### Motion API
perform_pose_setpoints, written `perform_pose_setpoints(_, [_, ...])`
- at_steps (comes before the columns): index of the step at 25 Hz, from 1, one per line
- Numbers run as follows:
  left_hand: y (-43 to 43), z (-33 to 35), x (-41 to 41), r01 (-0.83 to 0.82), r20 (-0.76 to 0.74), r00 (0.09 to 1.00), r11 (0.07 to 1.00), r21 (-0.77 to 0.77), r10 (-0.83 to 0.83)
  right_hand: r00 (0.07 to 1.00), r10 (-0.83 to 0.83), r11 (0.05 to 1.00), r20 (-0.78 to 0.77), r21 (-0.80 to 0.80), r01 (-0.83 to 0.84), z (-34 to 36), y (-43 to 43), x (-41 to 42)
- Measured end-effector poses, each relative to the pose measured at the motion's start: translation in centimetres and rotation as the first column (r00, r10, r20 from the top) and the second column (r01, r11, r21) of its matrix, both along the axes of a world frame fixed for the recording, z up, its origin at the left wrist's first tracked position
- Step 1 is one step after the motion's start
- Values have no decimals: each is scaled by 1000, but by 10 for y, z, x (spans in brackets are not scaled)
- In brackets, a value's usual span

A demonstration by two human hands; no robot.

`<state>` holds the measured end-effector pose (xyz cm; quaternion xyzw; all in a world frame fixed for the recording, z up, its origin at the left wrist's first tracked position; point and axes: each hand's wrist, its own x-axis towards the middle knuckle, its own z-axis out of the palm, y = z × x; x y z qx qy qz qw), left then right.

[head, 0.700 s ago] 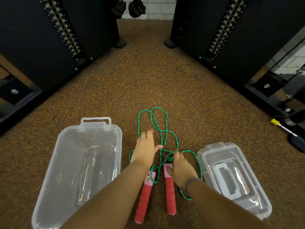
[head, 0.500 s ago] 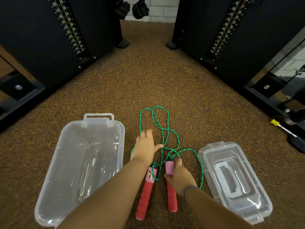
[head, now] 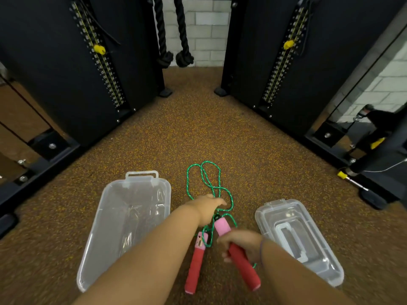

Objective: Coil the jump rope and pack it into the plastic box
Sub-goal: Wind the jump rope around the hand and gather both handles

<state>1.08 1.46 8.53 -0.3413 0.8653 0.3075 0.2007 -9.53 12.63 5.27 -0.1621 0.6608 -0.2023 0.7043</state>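
Observation:
A green jump rope (head: pixel 207 179) lies in loose loops on the brown floor between the two plastic pieces. My right hand (head: pixel 241 244) is closed around one red handle (head: pixel 244 268), lifted and tilted with its pink end pointing up-left. The second red handle (head: pixel 195 267) lies flat on the floor just left of it. My left hand (head: pixel 207 208) rests over the rope loops, thumb out; whether it grips the cord is hidden. The clear plastic box (head: pixel 110 219) stands open on the left.
The box's clear lid (head: pixel 271 210) lies upside down on the right. Black weight-stack machines (head: pixel 66 73) flank both sides. Two black battle ropes (head: pixel 174 56) hang at the back. A yellow-tipped bar (head: pixel 343 175) pokes in at the right.
My right hand has closed on the right handle and lifted it, tilting it off the floor. My left hand stayed over the rope. The camera has tipped up, showing more of the machines.

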Motion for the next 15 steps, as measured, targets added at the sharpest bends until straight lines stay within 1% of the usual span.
perform_pose_setpoints(2, [1,23,-4,52,-101,993,998,-31,-55,990,58,994,126,-99,-46,33,0,-12])
perform_pose_setpoints(4, [5,46,-2,48,-251,966,998,-45,-58,969,133,975,206,-202,-91,67,1,-22])
perform_pose_setpoints(6, [11,70,2,-70,-406,912,997,-17,57,948,198,945,250,-307,-116,99,5,-30])
perform_pose_setpoints(8, [23,104,9,-196,-506,839,978,66,202,924,227,902,309,-425,-79,133,13,-32])
perform_pose_setpoints(9, [31,121,12,-234,-541,797,963,134,269,903,248,871,351,-489,-49,149,16,-32])
perform_pose_setpoints(10, [41,138,16,-235,-577,741,937,258,344,879,273,833,391,-553,-13,164,20,-31])
perform_pose_setpoints(11, [51,154,19,-213,-574,691,883,418,439,851,298,794,433,-607,31,179,25,-29])
perform_pose_setpoints(12, [62,169,24,-162,-545,651,798,581,529,813,328,753,481,-653,82,192,31,-25])
perform_pose_setpoints(13, [71,181,28,-88,-505,617,690,719,604,770,358,716,529,-685,138,204,37,-21])
perform_pose_setpoints(14, [79,194,30,22,-487,597,593,805,638,721,388,678,574,-708,199,214,44,-15])
perform_pose_setpoints(15, [90,204,30,96,-569,539,626,774,621,665,408,647,626,-712,274,222,51,-10])
